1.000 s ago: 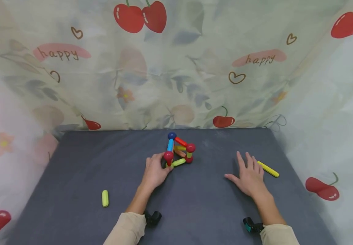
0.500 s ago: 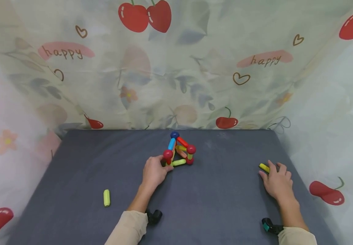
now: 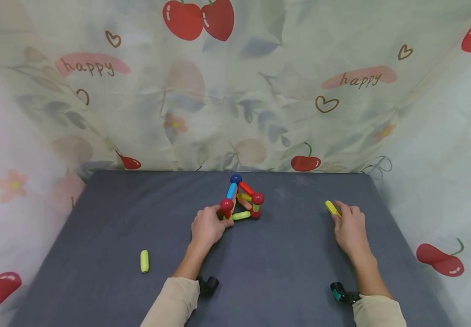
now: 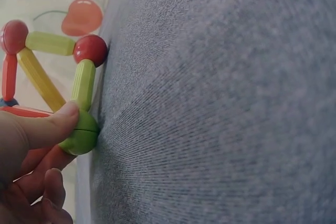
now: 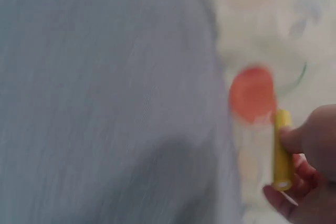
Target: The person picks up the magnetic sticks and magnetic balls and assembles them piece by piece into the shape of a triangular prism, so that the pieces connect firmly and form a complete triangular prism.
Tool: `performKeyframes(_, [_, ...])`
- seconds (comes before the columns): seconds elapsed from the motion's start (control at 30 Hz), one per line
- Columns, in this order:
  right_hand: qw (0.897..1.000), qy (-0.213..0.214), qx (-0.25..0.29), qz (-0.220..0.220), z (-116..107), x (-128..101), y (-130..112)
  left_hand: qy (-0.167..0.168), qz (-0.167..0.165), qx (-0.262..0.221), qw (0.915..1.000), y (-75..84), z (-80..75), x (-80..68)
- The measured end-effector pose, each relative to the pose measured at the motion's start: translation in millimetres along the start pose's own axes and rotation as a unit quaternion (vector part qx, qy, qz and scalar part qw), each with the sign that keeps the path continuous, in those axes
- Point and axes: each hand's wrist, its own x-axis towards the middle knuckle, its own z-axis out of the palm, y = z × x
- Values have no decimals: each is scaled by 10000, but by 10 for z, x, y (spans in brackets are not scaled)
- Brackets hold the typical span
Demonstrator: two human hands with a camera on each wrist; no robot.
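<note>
A toy structure of coloured sticks and balls [image 3: 242, 215] stands towards the back of the table. It has a blue ball [image 3: 236, 179] at its far corner and red balls nearer. My left hand [image 3: 207, 227] holds its near left corner; the left wrist view shows the thumb and fingers pinching around a green ball [image 4: 83, 136]. Off to the right, my right hand [image 3: 350, 227] pinches a long yellow stick [image 3: 332, 208] between thumb and fingers. In the right wrist view this yellow stick [image 5: 282, 174] appears raised off the table.
A short yellow-green stick [image 3: 144, 261] lies on the dark grey table [image 3: 276, 281], left of my left forearm. Printed cloth [image 3: 219, 113] hangs behind the table and along both sides. Each wrist wears a black camera mount.
My right hand reached right to the yellow stick, took hold of it and has brought it back leftward. The left hand keeps its hold on the structure, which is nearly still.
</note>
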Motion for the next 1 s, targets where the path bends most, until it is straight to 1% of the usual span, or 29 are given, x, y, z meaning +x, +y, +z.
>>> performKeyframes(0.1, [9982, 154, 350, -465, 34, 128, -315, -37, -25, 33, 10000, 7, -4, 13])
performKeyframes(0.17, [9951, 261, 554, -779, 67, 204, -529, -62, -39, 63, 10000, 11, -7, 19])
performKeyframes(0.23, [9898, 348, 799, -1129, 103, 266, -737, -84, -50, 87, 9999, 20, -8, 24])
performKeyframes(0.3, [9835, 361, 1109, -1384, 140, 306, -941, -99, -55, 93, 9999, 27, -5, 31])
performKeyframes(0.4, [9735, 324, 1591, -1610, 195, 320, -1214, -128, -56, 83, 9999, 34, 6, 39])
performKeyframes(0.53, [9595, 306, 2214, -1714, 257, 291, -1500, -144, -56, 46, 9999, 34, 14, 40])
performKeyframes(0.67, [9444, 319, 2644, -1930, 322, 253, -1691, -127, -92, 71, 9999, 31, 2, 42])
performKeyframes(0.77, [9373, 278, 2735, -2140, 385, 226, -1771, -125, -129, 74, 9998, 31, -11, 45])
performKeyframes(0.87, [9368, 204, 2595, -2338, 470, 205, -1791, -138, -133, 49, 9998, 33, -21, 45])
performKeyframes(1.0, [9427, 166, 2137, -2556, 624, 185, -1757, -154, -104, 65, 9998, 25, -31, 40])
